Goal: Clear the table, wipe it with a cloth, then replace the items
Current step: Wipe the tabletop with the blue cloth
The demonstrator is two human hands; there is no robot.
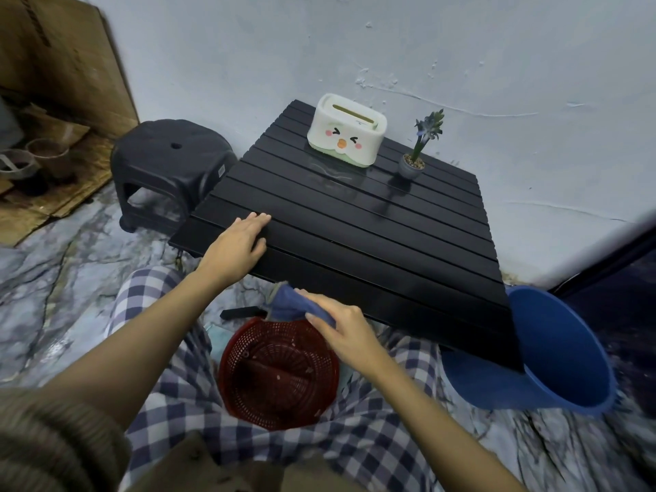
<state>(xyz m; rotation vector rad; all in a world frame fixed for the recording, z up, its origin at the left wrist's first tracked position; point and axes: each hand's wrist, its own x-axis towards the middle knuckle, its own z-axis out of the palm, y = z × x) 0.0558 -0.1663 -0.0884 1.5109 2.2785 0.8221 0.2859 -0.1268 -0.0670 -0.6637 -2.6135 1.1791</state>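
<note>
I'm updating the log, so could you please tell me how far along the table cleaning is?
Done: hard to say; the tissue box and the potted plant stand on the black table, either never removed or already put back. In hand: the right hand has a grip on the blue cloth at the near edge, above the red basket, while the left hand rests flat on the table. Left: cannot be judged here.

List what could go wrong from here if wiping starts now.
The tissue box and small potted plant stand on the table; the cloth in the right hand might topple the plant. The left hand presses the near corner, which might tip the light table.
</note>
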